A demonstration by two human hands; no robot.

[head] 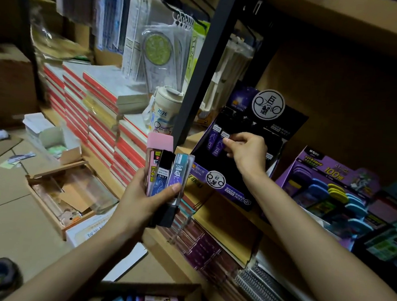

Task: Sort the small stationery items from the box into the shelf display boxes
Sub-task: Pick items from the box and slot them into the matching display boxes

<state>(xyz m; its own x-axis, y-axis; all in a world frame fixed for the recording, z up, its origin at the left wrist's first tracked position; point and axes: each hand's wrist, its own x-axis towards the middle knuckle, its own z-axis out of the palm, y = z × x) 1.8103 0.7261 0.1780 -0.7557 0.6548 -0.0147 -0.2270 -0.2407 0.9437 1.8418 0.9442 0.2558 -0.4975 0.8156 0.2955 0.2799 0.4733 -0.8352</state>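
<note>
Left grip holds fanned lead cases. Right grip pinches a purple case in the black display box.

Dim, soft throughout; edges bowed, shelf recesses perhaps underexposed.

Dim room, tan tiled floor, wooden shelving with a black metal post

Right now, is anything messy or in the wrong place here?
Yes. Small paper scraps lie loose on the tan floor at the left, beside an open brown cardboard box whose flaps stick up. The black and purple display box on the shelf looks tidy.
</note>
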